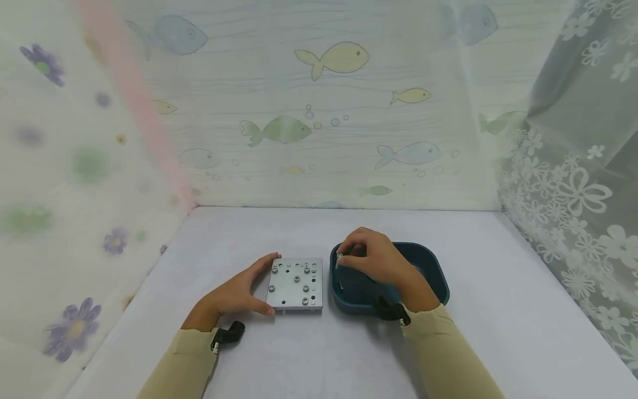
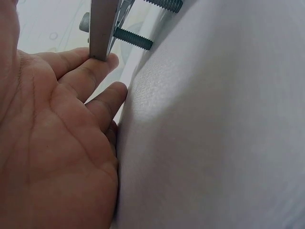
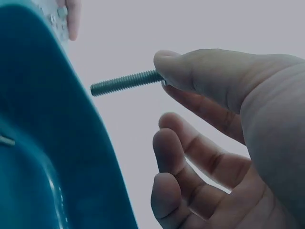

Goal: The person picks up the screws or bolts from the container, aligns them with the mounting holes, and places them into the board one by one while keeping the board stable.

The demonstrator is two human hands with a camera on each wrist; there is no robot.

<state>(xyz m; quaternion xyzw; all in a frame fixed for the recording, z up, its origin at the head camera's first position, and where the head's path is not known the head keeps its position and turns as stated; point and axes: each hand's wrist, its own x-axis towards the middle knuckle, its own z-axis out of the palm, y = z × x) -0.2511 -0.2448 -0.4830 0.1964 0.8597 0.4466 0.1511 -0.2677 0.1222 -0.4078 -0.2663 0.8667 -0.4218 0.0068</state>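
A square silver metal plate (image 1: 286, 281) lies on the table, with several socket head screws standing in its holes. My left hand (image 1: 239, 291) holds it at the left side, thumb at the near corner and fingers at the far corner. In the left wrist view, threaded screw shanks (image 2: 133, 38) stick out below the plate's underside, and the fingers (image 2: 88, 76) touch its edge. Over the left rim of a dark blue bin (image 1: 349, 306), my right hand (image 1: 376, 257) pinches a socket head screw (image 3: 126, 82) between thumb and index finger, its threaded end pointing outward.
Another screw (image 1: 341, 285) lies inside the bin, near its left wall. The white table (image 1: 279, 360) runs back to a fish-print curtain (image 1: 339, 127). Patterned curtains also hang on the left and right.
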